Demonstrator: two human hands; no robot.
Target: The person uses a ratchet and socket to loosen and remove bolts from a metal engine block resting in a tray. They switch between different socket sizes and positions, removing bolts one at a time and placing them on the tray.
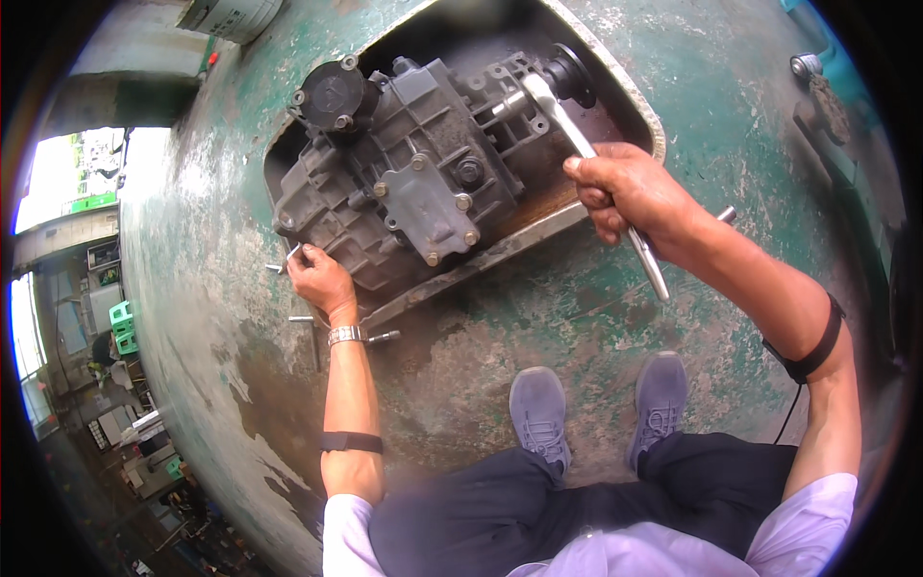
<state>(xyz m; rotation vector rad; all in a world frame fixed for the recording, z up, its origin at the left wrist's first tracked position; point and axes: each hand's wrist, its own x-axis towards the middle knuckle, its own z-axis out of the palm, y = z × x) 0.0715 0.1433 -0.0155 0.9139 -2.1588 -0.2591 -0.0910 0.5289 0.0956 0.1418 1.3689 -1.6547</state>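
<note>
A grey metal gearbox [413, 173] lies in a dark tray with a pale rim [635, 72]. My right hand [639, 197] is wrapped round the handle of a long chrome ratchet wrench [572, 130]. Its head, with a socket [512, 104], rests at the housing's right end, beside a round black flange [572, 75]. My left hand [325, 286] is closed in a pinch at the housing's lower left edge. A small pale metal piece shows at its fingertips, too small to name. Just left of those fingers is a short metal pin or bolt [274, 268].
Metal bar tools [385, 337] lie on the worn green floor around my left wrist. Another rod end [728, 213] shows behind my right forearm. My shoes [541, 413] stand close to the tray. A white bucket [231, 14] is at the top left; shelves and green stools [123, 327] line the left.
</note>
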